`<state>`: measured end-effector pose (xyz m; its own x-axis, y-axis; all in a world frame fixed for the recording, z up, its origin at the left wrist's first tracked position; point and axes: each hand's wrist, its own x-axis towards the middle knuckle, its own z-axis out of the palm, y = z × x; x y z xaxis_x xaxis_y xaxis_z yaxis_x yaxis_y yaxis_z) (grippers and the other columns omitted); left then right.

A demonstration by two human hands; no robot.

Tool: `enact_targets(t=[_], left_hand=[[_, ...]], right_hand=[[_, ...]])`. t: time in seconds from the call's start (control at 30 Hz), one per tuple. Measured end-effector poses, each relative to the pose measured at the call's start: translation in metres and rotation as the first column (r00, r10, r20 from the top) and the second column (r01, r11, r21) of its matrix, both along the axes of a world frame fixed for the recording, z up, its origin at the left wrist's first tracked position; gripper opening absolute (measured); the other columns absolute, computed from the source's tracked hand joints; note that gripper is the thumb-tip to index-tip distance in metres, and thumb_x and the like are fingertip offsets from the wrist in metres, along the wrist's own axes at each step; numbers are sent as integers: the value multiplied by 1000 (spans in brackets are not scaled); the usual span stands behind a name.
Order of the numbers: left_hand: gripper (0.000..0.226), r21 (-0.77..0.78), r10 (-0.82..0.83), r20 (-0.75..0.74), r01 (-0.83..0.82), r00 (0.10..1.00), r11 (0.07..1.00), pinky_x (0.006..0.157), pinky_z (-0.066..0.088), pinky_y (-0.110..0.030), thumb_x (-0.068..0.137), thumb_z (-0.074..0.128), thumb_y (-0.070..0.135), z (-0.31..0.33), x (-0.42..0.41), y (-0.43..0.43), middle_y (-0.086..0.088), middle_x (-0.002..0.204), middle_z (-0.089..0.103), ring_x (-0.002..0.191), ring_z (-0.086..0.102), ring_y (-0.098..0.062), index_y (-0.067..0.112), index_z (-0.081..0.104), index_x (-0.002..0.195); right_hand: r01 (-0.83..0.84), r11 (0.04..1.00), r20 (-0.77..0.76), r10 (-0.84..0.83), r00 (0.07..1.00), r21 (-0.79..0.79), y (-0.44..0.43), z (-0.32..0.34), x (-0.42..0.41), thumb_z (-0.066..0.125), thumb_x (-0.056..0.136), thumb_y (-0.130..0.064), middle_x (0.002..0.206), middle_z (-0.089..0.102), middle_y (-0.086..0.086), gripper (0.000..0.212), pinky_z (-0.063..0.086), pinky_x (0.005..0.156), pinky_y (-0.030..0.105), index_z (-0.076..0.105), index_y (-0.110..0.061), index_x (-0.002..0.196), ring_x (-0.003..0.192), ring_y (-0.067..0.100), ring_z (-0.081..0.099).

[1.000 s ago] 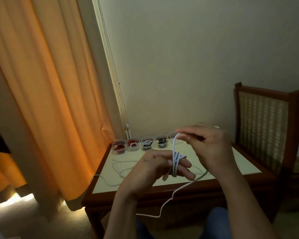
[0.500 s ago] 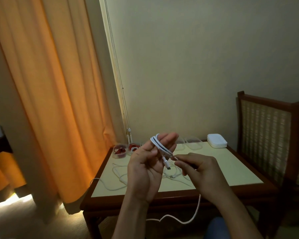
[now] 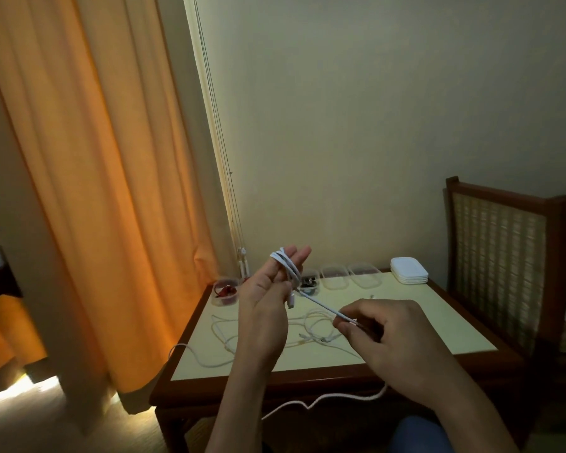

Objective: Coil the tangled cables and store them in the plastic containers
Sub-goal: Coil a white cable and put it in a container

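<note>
Above table point(image 3: 432, 325), cable point(image 3: 319, 303) wraps left hand point(image 3: 263, 318); right hand point(image 3: 396, 341) pinches it.

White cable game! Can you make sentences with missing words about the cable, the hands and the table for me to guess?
The left hand has the white cable looped around its ____, while the right hand pinches it.
The container at the back left corner of the table holds a ____ cable.
The curtain beside the table is ____.
Missing words: fingers; red; orange.
</note>
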<state>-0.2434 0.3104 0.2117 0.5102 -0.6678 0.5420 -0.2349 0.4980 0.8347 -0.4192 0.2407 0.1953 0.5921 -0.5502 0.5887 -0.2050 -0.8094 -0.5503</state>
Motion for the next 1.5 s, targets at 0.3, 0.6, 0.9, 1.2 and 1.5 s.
enact_targets(t=[0.3,0.6,0.9,1.2,1.5], left_hand=[[70,369,-16,409,-149,912,918,103,48,-17,88,38,-19,-20,27,-1,16,124,71,115,59,10,33,68,124],[57,567,-456,257,249,852,785,111,48,-41,82,35,-24,-7,-3,7,-5,109,78,117,69,-12,3,71,118],[59,187,-599,5,587,801,787,100,54,-47,66,35,-18,-4,-2,20,-23,97,76,106,71,-41,6,77,99],[69,-124,-572,-202,558,795,820,100,54,-34,63,39,-15,-10,-4,12,-27,125,69,125,63,-38,3,73,120],[74,-191,-469,-234,432,852,881,106,51,-32,63,41,-14,-4,-9,2,-18,133,67,131,60,-29,-3,56,134]], right_hand=[[56,961,192,-3,981,-271,-6,32,-9,66,85,-41,81,58,-23,21,45,63,9,78,-31,100,80,0,59],[186,959,473,-66,879,-212,-20,49,0,71,79,-39,87,65,-11,25,51,63,16,74,-31,103,77,8,62],[73,995,465,-95,880,65,-46,5,17,76,83,-27,85,72,-14,12,52,71,21,77,-34,93,83,6,67],[-88,990,334,47,941,109,-41,-30,32,77,85,-15,76,70,-15,25,45,68,14,75,-40,90,75,7,66],[-82,991,237,56,970,105,-26,-24,24,76,89,-19,83,73,-18,19,50,66,16,80,-30,105,78,10,70]])
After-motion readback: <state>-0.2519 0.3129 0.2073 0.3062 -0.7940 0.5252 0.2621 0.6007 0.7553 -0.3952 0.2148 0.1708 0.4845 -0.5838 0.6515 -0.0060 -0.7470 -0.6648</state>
